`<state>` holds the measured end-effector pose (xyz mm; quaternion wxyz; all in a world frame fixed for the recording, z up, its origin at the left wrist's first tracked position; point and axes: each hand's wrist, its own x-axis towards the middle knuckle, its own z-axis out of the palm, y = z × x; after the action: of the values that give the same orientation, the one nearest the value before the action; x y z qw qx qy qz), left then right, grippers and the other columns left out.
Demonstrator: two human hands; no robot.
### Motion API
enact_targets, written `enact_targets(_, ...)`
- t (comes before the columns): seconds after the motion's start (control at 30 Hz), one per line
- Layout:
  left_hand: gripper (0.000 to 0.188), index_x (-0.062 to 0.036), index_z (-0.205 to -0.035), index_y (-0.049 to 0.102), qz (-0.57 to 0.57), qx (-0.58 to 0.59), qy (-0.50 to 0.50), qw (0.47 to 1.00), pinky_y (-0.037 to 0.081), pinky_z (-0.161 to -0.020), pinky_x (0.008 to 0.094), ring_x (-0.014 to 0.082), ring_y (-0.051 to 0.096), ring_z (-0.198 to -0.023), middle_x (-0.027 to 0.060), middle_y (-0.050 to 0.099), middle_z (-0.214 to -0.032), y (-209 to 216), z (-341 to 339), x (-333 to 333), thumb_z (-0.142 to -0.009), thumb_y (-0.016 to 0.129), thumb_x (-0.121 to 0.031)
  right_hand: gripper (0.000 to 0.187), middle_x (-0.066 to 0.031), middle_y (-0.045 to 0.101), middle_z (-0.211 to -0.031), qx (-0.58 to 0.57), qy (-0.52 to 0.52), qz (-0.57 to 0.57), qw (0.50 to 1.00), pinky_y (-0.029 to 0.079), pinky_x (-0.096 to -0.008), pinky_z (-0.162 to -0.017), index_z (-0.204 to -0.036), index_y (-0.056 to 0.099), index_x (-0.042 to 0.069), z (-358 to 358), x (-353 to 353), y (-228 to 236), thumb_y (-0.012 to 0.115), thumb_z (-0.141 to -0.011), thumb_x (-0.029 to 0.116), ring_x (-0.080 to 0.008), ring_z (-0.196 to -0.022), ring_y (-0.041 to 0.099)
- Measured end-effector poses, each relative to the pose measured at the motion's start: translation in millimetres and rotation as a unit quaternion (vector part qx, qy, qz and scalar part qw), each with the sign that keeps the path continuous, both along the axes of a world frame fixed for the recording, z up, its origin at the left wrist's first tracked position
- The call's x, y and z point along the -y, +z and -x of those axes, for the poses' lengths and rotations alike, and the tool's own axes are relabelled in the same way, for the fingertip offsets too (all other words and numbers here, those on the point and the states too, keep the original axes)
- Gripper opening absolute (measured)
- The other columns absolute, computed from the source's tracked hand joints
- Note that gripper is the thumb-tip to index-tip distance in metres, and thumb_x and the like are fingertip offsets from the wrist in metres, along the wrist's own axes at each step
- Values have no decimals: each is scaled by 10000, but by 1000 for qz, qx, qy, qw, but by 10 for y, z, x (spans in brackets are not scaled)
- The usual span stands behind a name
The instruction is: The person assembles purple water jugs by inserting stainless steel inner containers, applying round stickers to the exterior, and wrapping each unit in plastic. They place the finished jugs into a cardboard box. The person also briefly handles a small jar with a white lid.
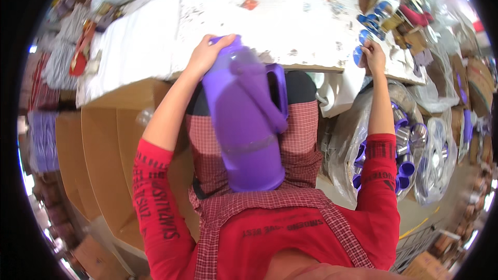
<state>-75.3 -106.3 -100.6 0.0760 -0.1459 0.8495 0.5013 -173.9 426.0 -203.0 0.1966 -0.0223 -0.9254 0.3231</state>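
Note:
A large purple vacuum flask [244, 119] with a side handle [280, 91] lies tilted across my lap, its top toward the table. My left hand [203, 56] is closed around its top end; motion blurs the upper part. Over the table's right side, my right hand [374, 57] pinches a round blue sticker [358, 56] at its edge. Just beyond those fingers lie several more blue stickers [369, 22].
The white table [233, 15] is marked and stained, with a small orange scrap [249, 4] on it. Cardboard boxes [111, 150] stand at my left. At my right, a clear plastic bag [353, 119] holds several purple-and-silver cups [404, 166]. Assorted packages [410, 26] crowd the table's right end.

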Motion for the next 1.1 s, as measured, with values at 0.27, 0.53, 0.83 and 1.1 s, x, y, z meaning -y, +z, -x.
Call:
enact_targets(0.27,394,-2,-1251,562,-123,-285,63,949,451,-964,318,199,599,-1056,137,630,-1152,384,-973,235,-955,610,-258,156,-98,653,-816,-185,9,-46,982,486,-303,-715,-831,636,1,-1257,743,971,740,-834,118,-184,-760,632)
enact_targets(0.53,491,-53,-1322,469,-268,-116,-206,934,475,-698,235,94,594,-788,50,661,-908,237,-2571,-56,-928,639,-291,416,-57,624,-964,165,131,708,674,541,-270,-771,-1163,519,62,-3670,2469,1502,719,-801,20,-143,-860,628)
enact_targets(0.83,580,-55,-1325,411,-150,-83,-180,969,465,-591,237,113,622,-618,26,654,-707,189,-2935,-156,-847,726,-147,392,-8,628,-857,161,154,490,843,469,-208,-667,-1152,523,42,-3855,2857,1087,729,-821,-4,-63,-750,587)
enact_targets(1.1,592,-64,-1299,398,-106,-108,-150,977,478,-592,257,137,637,-620,41,670,-731,-13,-2892,-112,-834,746,-180,415,28,605,-791,149,157,447,868,412,-182,-641,-1147,533,37,-3751,2870,975,768,-804,36,-27,-693,525)
